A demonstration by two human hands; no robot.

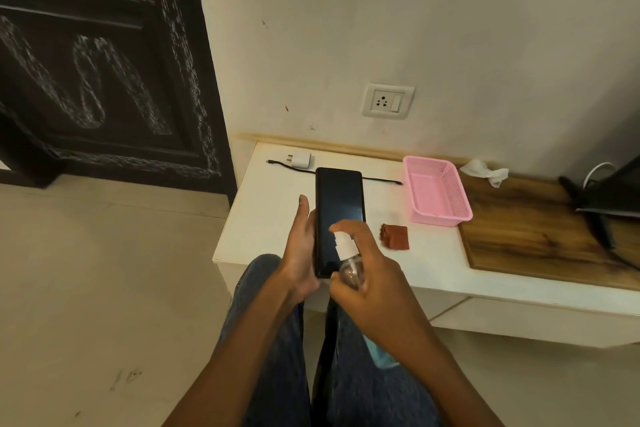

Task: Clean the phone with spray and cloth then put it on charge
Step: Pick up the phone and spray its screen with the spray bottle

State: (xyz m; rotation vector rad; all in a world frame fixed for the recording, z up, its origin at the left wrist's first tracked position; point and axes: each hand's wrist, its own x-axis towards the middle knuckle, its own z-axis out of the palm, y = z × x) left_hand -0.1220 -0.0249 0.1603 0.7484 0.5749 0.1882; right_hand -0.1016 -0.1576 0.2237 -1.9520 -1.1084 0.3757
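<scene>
My left hand (302, 246) grips a black phone (339, 204) by its lower left edge, screen up, above the front of the white table (266, 218). My right hand (370, 274) holds a small clear spray bottle (349, 265) with a white nozzle over the phone's lower end, the forefinger lying on top of the nozzle. A folded brown cloth (396, 236) lies on the table just right of the phone. Behind the phone a white charger plug (300, 160) and its black cable (287, 166) lie near the wall, under a wall socket (388, 101).
An empty pink plastic basket (437, 190) stands right of the cloth. A crumpled white tissue (485, 172) lies on the wooden board (540, 232) further right, beside a dark stand (602, 204). A dark carved door (97, 59) fills the left. My knees in jeans are below.
</scene>
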